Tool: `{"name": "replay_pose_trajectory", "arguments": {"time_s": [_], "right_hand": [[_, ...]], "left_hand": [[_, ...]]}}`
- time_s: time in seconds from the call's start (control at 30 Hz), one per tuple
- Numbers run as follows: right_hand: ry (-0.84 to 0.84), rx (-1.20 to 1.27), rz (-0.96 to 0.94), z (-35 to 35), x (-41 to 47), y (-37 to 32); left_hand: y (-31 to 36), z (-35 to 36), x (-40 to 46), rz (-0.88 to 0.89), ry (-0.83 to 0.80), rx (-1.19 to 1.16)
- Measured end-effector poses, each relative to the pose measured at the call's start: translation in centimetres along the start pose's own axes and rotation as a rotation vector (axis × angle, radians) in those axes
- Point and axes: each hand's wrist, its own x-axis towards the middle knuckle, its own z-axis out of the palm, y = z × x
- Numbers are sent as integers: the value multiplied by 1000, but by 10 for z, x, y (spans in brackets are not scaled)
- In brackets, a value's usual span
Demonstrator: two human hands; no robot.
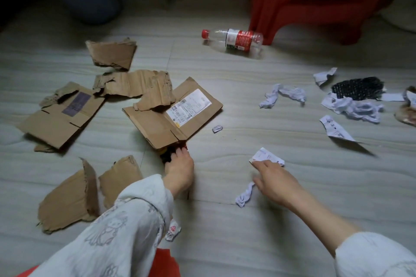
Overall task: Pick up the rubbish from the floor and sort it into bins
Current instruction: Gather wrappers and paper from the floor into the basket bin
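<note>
Head view: right hand [273, 179] reaches over the floor [225, 220], fingers spread and relaxed, fingertips touching a folded white paper scrap [267, 157]. Nothing gripped yet. A twisted tissue [244, 194] lies just beside the thumb side of that hand.

Left hand [180, 170] is down at the near corner of the labelled cardboard flap [173, 114], fingertips on something dark and red under its edge. Poor light there, so I cannot tell if it's pinching it or just touching.

Rest of the rubbish: torn cardboard pieces [126, 86] to the left, plastic bottle [234, 39] on its side far ahead by the red stool [292, 0], crumpled paper pile [353, 105] to the right. No bins in view.

Step in hand looks like taking the paper scrap. Suggest: curl fingers over it, rake in the tissue in the same sweep, same stream. Flat paper on smooth tile slips, so lift an edge first.
</note>
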Motion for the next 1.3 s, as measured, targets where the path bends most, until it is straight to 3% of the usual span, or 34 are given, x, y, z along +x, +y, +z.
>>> {"name": "replay_pose_trajectory", "arguments": {"time_s": [0.13, 0.27, 0.5, 0.67, 0.9, 1.03, 1.2, 1.3], "right_hand": [[-30, 63, 49, 11, -3, 11], [-29, 112, 55, 12, -4, 11], [-1, 184, 84, 13, -10, 14], [15, 244, 102, 11, -24, 19], [73, 312, 130, 1, -40, 30], [79, 317, 141, 4, -45, 36], [68, 326, 137, 8, -50, 41], [79, 347, 134, 5, -50, 45]], "left_hand": [[12, 3, -7, 84, 83, 204], [21, 0, -17, 203, 71, 263], [47, -12, -36, 376, -82, -89], [55, -36, -50, 475, 139, -115], [70, -49, -67, 439, 194, -567], [70, -48, -70, 323, 83, -489], [68, -47, -78, 310, -114, -383], [67, -48, -82, 281, -122, -421]]}}
